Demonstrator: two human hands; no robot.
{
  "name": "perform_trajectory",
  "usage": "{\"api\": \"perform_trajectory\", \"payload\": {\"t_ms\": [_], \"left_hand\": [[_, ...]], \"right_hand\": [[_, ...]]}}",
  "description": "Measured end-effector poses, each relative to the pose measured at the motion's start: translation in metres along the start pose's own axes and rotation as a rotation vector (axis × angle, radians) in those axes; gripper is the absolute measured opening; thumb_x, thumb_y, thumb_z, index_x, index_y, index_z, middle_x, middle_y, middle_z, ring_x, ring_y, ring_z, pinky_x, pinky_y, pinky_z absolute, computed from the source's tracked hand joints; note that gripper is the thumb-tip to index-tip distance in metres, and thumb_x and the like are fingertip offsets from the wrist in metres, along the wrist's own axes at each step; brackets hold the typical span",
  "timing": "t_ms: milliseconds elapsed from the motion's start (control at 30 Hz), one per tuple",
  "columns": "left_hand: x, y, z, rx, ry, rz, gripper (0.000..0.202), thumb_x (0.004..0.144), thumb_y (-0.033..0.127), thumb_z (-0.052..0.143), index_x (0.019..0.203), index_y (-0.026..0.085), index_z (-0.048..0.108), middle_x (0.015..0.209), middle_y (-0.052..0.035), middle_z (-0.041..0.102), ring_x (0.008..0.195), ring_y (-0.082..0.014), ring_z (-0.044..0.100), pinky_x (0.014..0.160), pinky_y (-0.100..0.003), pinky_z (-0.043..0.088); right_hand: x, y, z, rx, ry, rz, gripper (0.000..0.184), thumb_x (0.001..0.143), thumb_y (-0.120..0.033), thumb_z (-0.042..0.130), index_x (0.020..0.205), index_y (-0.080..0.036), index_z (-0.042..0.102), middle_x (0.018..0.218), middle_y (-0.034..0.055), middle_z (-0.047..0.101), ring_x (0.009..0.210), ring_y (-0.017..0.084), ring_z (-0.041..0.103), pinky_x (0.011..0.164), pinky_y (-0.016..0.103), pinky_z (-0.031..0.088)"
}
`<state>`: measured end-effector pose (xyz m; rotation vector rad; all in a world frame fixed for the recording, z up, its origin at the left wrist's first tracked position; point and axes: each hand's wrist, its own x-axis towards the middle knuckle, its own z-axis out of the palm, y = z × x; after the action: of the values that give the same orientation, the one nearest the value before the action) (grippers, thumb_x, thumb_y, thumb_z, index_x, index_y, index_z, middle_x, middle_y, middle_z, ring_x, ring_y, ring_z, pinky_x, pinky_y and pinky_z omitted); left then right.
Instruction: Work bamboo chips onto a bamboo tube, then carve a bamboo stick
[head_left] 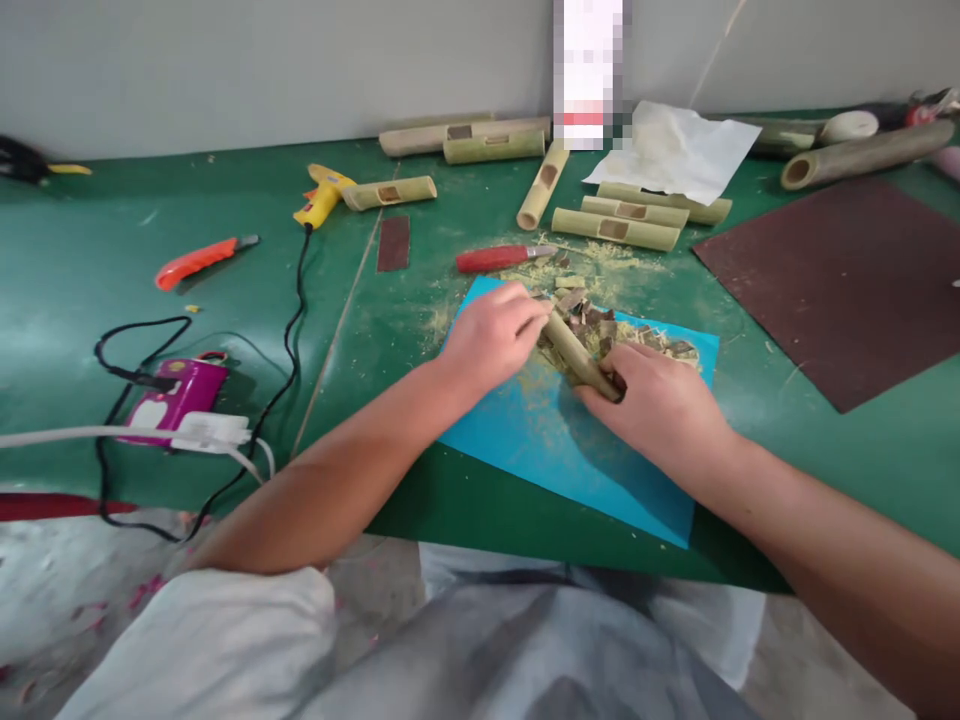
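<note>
A bamboo tube (576, 352) slants between my two hands, low over a blue sheet (517, 440). Its far end is in the closed fingers of my left hand (495, 335). My right hand (656, 400) wraps round the near end, with the thumb along its lower side. Brown scraps and pale shavings (600, 325) lie heaped just behind the tube, and fine dust is spread over the sheet. Beyond my left hand rests a red-handled knife (499, 258), its blade pointing right.
Several cut bamboo tubes (615, 230) lie at the back beside crumpled white paper (667, 155). A dark brown sheet (840, 290) covers the right side. At left are an orange cutter (199, 262), a yellow glue gun (322, 200), its black cord and a purple power strip (176, 395).
</note>
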<state>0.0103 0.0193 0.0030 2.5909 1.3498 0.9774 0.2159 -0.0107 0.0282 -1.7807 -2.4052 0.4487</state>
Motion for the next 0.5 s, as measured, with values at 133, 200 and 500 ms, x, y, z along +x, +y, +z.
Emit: {"api": "perform_trajectory", "payload": {"t_ms": [133,200,500], "left_hand": [[0.0012,0.0009,-0.0011,-0.073,-0.184,0.115,0.028,0.104,0.027,0.049,0.108,0.017,0.075,0.096,-0.0076,0.072,0.086,-0.0169,0.068,0.075,-0.027,0.054],[0.0022,0.0,-0.0019,-0.018,-0.094,0.052,0.027,0.103,0.026,0.05,0.104,0.016,0.075,0.093,-0.0078,0.071,0.085,-0.0176,0.068,0.075,-0.028,0.054],[-0.0021,0.0014,-0.0006,0.003,-0.039,0.048,0.026,0.102,0.025,0.051,0.1,0.015,0.075,0.09,-0.0077,0.071,0.082,-0.0168,0.067,0.073,-0.028,0.053]], "right_hand": [[0.0,0.0007,0.001,-0.001,-0.014,-0.008,0.022,0.086,-0.036,0.063,0.076,-0.022,0.051,0.082,0.0023,0.059,0.068,0.016,0.05,0.059,0.03,0.025],[-0.0003,0.0006,0.0011,-0.009,0.0,-0.007,0.022,0.087,-0.039,0.063,0.077,-0.022,0.052,0.082,0.0023,0.059,0.069,0.016,0.051,0.06,0.03,0.025],[-0.002,-0.0028,-0.0026,-0.063,-0.04,0.039,0.023,0.09,-0.042,0.06,0.081,-0.021,0.056,0.086,0.0036,0.063,0.07,0.017,0.054,0.058,0.031,0.023]]}}
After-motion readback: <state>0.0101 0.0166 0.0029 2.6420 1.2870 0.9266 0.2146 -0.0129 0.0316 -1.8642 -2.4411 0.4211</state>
